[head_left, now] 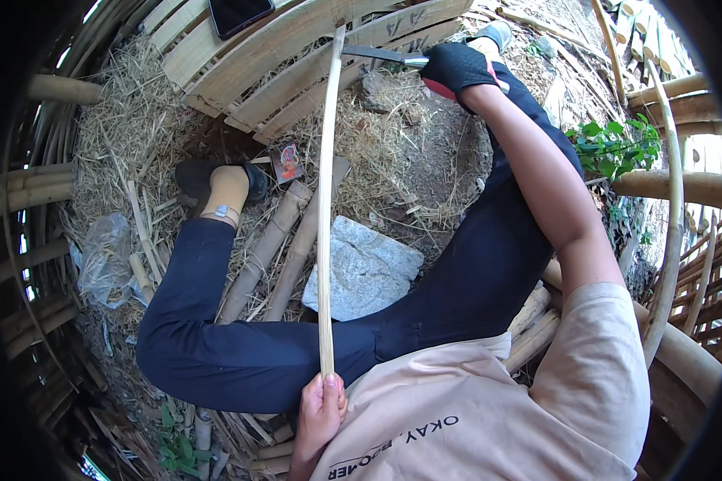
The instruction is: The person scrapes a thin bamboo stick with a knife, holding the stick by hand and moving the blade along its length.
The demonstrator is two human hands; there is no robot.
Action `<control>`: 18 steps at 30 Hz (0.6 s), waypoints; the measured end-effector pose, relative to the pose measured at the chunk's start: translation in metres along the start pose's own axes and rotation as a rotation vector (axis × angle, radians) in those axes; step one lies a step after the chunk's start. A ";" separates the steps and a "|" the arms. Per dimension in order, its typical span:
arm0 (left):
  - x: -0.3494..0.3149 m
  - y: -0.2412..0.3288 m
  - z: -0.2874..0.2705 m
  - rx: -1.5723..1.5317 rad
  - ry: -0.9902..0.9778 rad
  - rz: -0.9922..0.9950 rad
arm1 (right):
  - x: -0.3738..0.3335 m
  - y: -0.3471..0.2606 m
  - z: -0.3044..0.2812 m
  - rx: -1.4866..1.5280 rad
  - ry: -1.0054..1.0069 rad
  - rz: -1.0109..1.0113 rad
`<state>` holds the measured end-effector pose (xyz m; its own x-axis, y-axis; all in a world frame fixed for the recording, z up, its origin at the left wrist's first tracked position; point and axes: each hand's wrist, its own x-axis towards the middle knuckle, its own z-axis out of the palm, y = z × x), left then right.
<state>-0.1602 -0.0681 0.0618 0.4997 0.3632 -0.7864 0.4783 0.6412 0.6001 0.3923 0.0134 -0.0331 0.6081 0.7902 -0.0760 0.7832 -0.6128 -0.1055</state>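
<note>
My left hand [321, 413] grips the near end of a long thin bamboo strip [326, 208] close to my chest. The strip runs straight away from me, over my dark trouser leg. My right hand [456, 68], in a black glove with a red cuff, holds a knife [381, 55] by its handle. The dark blade lies across the far tip of the strip, touching it. My right arm is stretched out over my right knee.
A grey flat stone [365, 268] lies between my legs on straw-covered ground. Bamboo poles [277, 240] lie beside it. Split bamboo slats [297, 56] and a dark phone [239, 14] are at the top. A plastic bag [104, 256] sits at left, green leaves [614, 144] at right.
</note>
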 end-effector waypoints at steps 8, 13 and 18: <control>0.025 0.027 0.009 -0.139 0.011 -0.015 | -0.075 -0.062 -0.023 0.220 -0.236 -0.310; 0.056 0.047 0.019 -0.122 -0.067 0.013 | -0.085 -0.092 -0.017 0.181 -0.325 -0.387; 0.071 0.050 0.031 -0.118 -0.019 0.031 | -0.067 -0.085 -0.005 0.095 -0.314 -0.296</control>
<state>-0.0787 -0.0309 0.0405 0.5267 0.3720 -0.7643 0.3746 0.7056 0.6015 0.2853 0.0125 -0.0138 0.2786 0.9036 -0.3253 0.8935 -0.3681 -0.2573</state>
